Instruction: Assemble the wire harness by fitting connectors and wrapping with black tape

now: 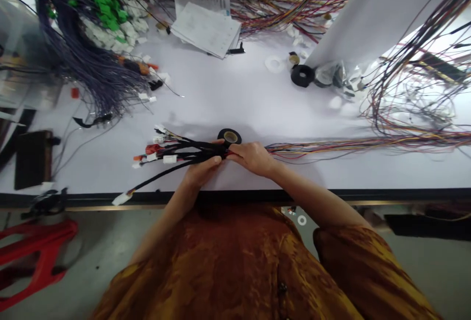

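Note:
A wire harness (195,147) lies across the front of the table, its black-taped branches fanning left to white, red and orange connectors (152,149). My left hand (201,169) is closed around the bundle where the branches meet. Just right of it, my right hand (253,157) pinches the same bundle, fingertips close to the left thumb. A roll of black tape (230,137) stands against the far side of the bundle, touching or nearly touching my fingers; its tape end is hidden. Loose coloured wires (331,146) run from my right hand toward the right edge.
Purple wires (91,74) with green and white connectors heap at the back left. Papers (208,28) lie at the back centre, near more wires. Another black tape roll (302,75) sits by a slanted white column (360,15). A dark flat object (33,159) rests at left.

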Demonstrator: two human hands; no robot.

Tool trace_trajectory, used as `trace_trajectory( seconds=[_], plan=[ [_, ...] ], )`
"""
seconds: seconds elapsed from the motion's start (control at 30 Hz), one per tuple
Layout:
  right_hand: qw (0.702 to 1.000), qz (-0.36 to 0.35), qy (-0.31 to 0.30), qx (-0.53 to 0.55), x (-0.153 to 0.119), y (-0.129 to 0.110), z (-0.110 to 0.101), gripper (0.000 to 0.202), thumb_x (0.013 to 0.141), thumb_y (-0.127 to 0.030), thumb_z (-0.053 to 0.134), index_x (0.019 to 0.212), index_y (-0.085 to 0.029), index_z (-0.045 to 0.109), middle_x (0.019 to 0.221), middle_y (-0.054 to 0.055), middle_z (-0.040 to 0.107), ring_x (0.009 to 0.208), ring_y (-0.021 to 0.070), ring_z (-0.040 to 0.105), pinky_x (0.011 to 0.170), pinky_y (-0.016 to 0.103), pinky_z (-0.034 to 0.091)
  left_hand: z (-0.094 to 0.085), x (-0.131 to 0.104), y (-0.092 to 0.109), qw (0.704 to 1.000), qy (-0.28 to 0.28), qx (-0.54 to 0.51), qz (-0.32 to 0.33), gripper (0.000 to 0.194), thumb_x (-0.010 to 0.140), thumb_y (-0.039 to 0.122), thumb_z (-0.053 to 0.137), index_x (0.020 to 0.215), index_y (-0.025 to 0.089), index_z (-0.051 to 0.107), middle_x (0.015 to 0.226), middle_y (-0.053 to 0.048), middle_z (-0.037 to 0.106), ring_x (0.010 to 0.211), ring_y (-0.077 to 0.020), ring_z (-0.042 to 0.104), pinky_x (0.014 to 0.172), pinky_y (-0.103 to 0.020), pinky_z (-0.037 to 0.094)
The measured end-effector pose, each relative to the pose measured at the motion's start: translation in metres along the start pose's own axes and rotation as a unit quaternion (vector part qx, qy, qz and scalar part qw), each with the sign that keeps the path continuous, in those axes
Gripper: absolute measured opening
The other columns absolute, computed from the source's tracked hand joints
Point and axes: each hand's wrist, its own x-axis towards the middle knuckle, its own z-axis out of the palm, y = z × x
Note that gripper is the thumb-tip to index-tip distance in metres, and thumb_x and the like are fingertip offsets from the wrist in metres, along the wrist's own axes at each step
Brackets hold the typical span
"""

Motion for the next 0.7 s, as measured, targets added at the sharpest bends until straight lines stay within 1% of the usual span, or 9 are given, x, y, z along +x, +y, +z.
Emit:
trace_trajectory(
  seconds=[0.07,0.13,0.2,0.27,0.37,0.43,0.5,0.6,0.7],
  plan=[
    [1.000,0.004,-0.002,-0.003,0.000,-0.001,0.000,0.035,0.103,-0.048,0.040,0.097,-0.021,0.061,0.089,0.002,0.071,0.078,0.0150,0.062,0.062,0.026,0.027,0.002,0.000,-0.002,0.999,-0.011,-0.039,-0.015,0.055,0.055,0.037,0.090,0.105,0.021,0.070,0.072,0.000,0.064,0.054,-0.0085,0.053,0.050,-0.020,0.045],
    [1.000,0.010,0.000,-0.014,0.001,-0.003,0.002,0.035,0.103,-0.049,0.040,0.100,-0.021,0.061,0.091,0.003,0.072,0.081,0.0155,0.063,0.062,0.026,0.027,0.003,0.001,-0.004,0.999,-0.001,-0.034,-0.006,0.048,0.059,0.036,0.089,0.100,0.020,0.070,0.068,0.001,0.062,0.052,-0.0079,0.053,0.048,-0.019,0.044],
    [1.000,0.017,0.002,-0.024,0.003,-0.004,0.006,0.035,0.103,-0.049,0.039,0.103,-0.021,0.061,0.094,0.003,0.072,0.084,0.0162,0.064,0.061,0.026,0.028,0.004,0.003,-0.007,1.000,0.025,-0.007,0.013,0.039,0.063,0.034,0.087,0.095,0.020,0.069,0.067,0.001,0.064,0.054,-0.0090,0.057,0.052,-0.020,0.048],
    [0.999,0.017,0.003,-0.032,0.005,-0.003,0.010,0.037,0.103,-0.050,0.038,0.107,-0.020,0.060,0.097,0.005,0.073,0.086,0.0170,0.065,0.061,0.026,0.029,0.004,0.004,-0.010,0.998,0.052,0.025,0.028,0.035,0.067,0.035,0.086,0.093,0.019,0.069,0.069,0.000,0.066,0.057,-0.0104,0.060,0.056,-0.021,0.051],
    [0.998,0.006,-0.003,-0.059,0.000,0.007,0.011,0.032,0.101,-0.046,0.046,0.115,-0.019,0.057,0.103,0.007,0.073,0.091,0.0193,0.067,0.064,0.027,0.035,0.005,0.003,-0.014,0.993,0.099,0.057,0.042,0.034,0.067,0.037,0.085,0.090,0.018,0.070,0.070,0.000,0.067,0.057,-0.0112,0.061,0.058,-0.023,0.055],
    [0.994,0.043,-0.010,-0.101,-0.013,0.025,0.006,0.029,0.097,-0.035,0.054,0.119,-0.018,0.055,0.107,0.010,0.072,0.095,0.0218,0.068,0.067,0.028,0.039,0.007,0.002,-0.017,0.990,0.127,0.046,0.040,0.032,0.068,0.037,0.085,0.089,0.018,0.071,0.071,0.001,0.066,0.055,-0.0110,0.061,0.056,-0.023,0.055],
    [0.980,0.127,-0.013,-0.150,-0.034,0.053,-0.004,0.027,0.094,-0.027,0.054,0.119,-0.018,0.056,0.106,0.011,0.073,0.096,0.0238,0.068,0.070,0.029,0.041,0.008,0.002,-0.018,0.989,0.144,0.015,0.038,0.029,0.069,0.036,0.085,0.088,0.019,0.071,0.070,0.001,0.065,0.055,-0.0102,0.060,0.054,-0.022,0.055],
    [0.942,0.271,-0.003,-0.200,-0.075,0.104,-0.024,0.024,0.096,-0.026,0.045,0.116,-0.017,0.057,0.103,0.013,0.073,0.092,0.0248,0.068,0.070,0.030,0.040,0.009,0.005,-0.018,0.986,0.159,-0.016,0.047,0.026,0.069,0.035,0.085,0.086,0.020,0.072,0.071,0.002,0.065,0.054,-0.0080,0.059,0.051,-0.018,0.053],
    [0.902,0.370,0.011,-0.223,-0.110,0.147,-0.042,0.031,0.100,-0.026,0.033,0.120,-0.013,0.054,0.097,0.016,0.072,0.088,0.0253,0.067,0.069,0.030,0.037,0.009,0.011,-0.017,0.984,0.172,-0.033,0.044,0.028,0.065,0.035,0.087,0.083,0.020,0.072,0.069,0.003,0.063,0.051,-0.0058,0.057,0.045,-0.015,0.048]
  ],
)
